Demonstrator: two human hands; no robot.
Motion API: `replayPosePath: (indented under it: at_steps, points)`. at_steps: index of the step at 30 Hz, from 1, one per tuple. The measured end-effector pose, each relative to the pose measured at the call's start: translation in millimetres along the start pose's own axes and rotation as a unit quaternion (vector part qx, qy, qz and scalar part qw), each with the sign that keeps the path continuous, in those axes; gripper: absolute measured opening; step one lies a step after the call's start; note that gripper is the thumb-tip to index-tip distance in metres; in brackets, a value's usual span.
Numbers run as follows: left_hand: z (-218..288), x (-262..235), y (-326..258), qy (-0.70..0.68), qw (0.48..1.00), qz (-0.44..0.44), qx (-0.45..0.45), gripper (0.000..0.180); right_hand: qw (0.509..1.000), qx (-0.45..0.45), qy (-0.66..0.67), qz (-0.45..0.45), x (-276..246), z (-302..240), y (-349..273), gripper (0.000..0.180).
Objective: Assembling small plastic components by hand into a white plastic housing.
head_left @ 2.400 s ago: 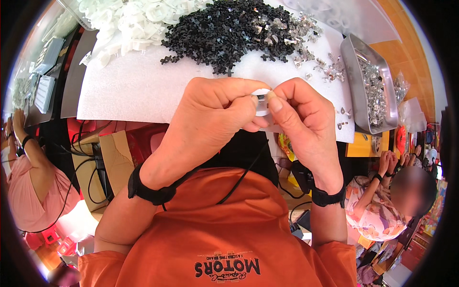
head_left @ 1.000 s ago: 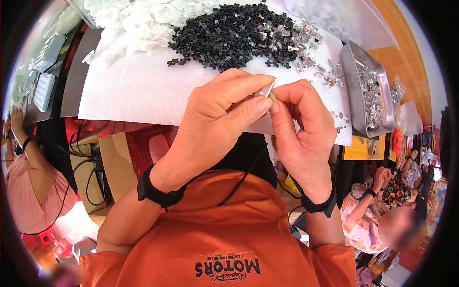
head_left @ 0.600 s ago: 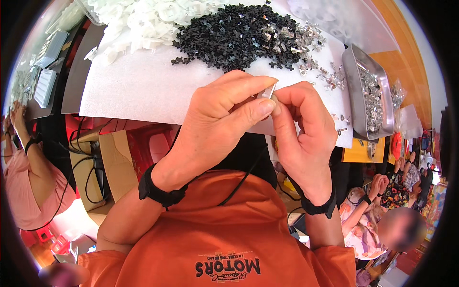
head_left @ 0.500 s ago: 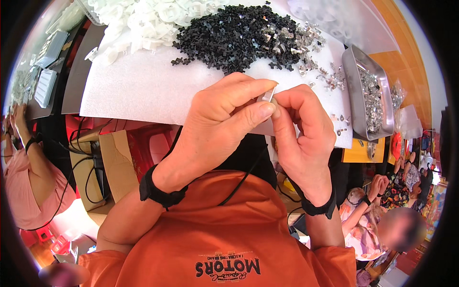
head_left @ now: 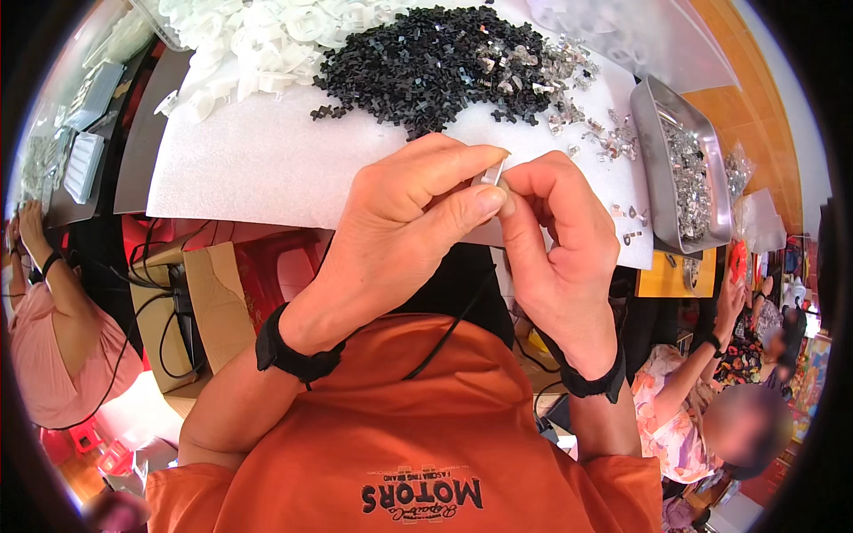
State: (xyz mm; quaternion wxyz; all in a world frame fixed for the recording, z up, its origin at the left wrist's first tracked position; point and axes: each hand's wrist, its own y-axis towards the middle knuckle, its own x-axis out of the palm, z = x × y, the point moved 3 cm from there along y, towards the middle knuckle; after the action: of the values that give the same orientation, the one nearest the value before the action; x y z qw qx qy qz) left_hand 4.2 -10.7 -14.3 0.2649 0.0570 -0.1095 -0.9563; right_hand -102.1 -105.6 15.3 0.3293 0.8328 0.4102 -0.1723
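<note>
A small white plastic piece [head_left: 491, 172] sits pinched between both hands, held in the air just in front of the near edge of the white foam sheet [head_left: 258, 160] that covers the tabletop. Only a thin sliver of it shows; the rest is hidden by the fingertips, so its exact shape cannot be told.

To do this fitting well, it seems best to keep the piece steady between thumb and forefinger of one hand while the other presses squarely, with both wrists close together so nothing slips or tilts.

The left hand [head_left: 400, 222] is closed on the piece, thumb and forefinger meeting at its left side with the other fingers curled behind. The right hand [head_left: 555, 231] is also closed, its thumb and forefinger tips clamped on the piece's right side; whether it holds a second small part there cannot be told.

Beyond the piece, on the foam sheet, lies a heap of black cross-shaped parts [head_left: 418, 62], with a pile of white plastic parts [head_left: 258, 40] to the heap's left and scattered metal clips [head_left: 600, 138] to its right. A metal tray [head_left: 662, 186] of more clips stands further right.
</note>
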Motion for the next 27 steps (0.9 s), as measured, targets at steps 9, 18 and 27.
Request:
replayPosePath:
  at_steps: [9, 18, 27]
  points:
    - [1.0, 3.4, 4.1, -0.101, 0.992, -0.001, -0.078, 0.025, 0.999, -0.005, 0.038, 0.004, 0.1, 8.8, 6.7, 0.011]
    - [4.9, 3.2, 5.7, -0.190, 0.971, -0.031, -0.143, 0.029, 0.989, 0.108, 0.082, -0.058, -17.0, 16.2, 10.5, 0.011]
    - [2.4, 4.3, 11.3, -0.126, 0.980, -0.033, -0.149, 0.023, 0.979, 0.127, 0.136, -0.088, -11.7, 17.5, 14.1, 0.013]
